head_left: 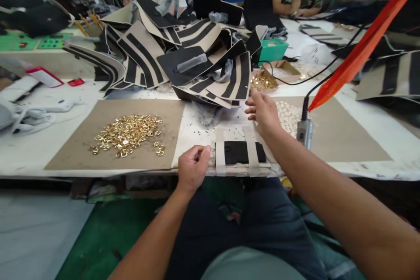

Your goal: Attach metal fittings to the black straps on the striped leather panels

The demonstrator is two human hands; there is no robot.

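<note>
One black pad (236,153) lies flat; left fingers (205,154) beside.

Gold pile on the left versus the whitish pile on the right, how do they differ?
The gold pile is shiny; the whitish pile is pale. The gold pile shows whole, while the right forearm partly hides the whitish pile. Both lie loose on brownish sheets.

A left mat (72,144) and a right mat (348,135) lie on the counter (193,140), a pad (238,153) between them at the near edge. Fittings (131,131) lie on the left mat, pieces (288,117) on the right mat's left part. Panels (141,54) pile behind the pad; right of them sits a tray (291,68), a box (274,52) behind it. The left hand (193,166) is just left of the pad, the right hand (264,111) between pad and tray.
</note>
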